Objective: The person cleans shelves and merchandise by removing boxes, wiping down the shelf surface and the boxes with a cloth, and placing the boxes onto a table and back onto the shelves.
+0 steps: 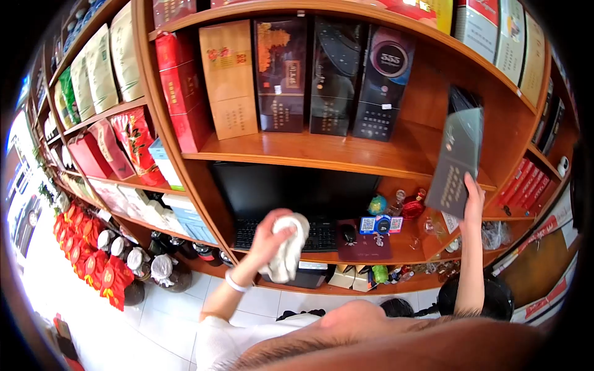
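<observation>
My left hand is closed around a crumpled white cloth, held in front of the keyboard. On the right, my right hand grips the lower end of a tall dark grey box with small gold lettering. The box leans slightly, in front of the right end of the middle shelf; whether it touches the shelf I cannot tell. Along that shelf stand a red box, a gold box and several dark cartons.
Below the shelf are a black monitor, a mouse and a QR-code stand. Pouches fill the left shelves. Jars with red covers line the floor at left. A black bin stands at lower right.
</observation>
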Demonstrator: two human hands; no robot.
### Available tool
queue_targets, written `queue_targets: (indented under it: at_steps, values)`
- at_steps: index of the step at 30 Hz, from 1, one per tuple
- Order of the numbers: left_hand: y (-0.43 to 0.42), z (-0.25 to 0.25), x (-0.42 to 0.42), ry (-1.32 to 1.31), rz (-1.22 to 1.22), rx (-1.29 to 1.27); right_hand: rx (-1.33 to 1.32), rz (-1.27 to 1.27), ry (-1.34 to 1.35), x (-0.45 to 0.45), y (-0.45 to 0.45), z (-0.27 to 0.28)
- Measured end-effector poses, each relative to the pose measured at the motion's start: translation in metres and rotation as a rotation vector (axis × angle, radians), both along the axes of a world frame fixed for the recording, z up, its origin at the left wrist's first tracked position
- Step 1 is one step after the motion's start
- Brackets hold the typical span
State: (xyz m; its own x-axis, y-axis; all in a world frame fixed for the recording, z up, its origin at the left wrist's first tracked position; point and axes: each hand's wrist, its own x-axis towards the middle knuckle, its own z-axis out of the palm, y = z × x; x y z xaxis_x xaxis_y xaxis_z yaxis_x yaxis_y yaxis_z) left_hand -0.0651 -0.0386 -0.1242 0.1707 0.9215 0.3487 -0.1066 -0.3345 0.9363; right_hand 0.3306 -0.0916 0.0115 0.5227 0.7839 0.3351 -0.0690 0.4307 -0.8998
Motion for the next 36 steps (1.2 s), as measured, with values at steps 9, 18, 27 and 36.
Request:
queue_targets:
  at_steps: [9, 18, 27, 36]
  values:
    - [0.088, 0.134, -0.085, 0.96, 0.849, 0.812, -0.014, -0.215, -0.164, 0.011, -0.096, -0.118]
    - [0.114, 0.148, 0.0, 1.392, 0.539, 0.578, 0.041, -0.162, -0.117, -0.014, -0.123, -0.148]
    - [0.098, 0.162, 0.173, 1.468, 0.109, 0.817, 0.104, -0.215, -0.037, 0.003, -0.129, -0.147]
    - [0.127, 0.184, 0.334, 0.862, -0.352, 0.48, -0.004, -0.158, 0.126, 0.013, -0.146, -0.168]
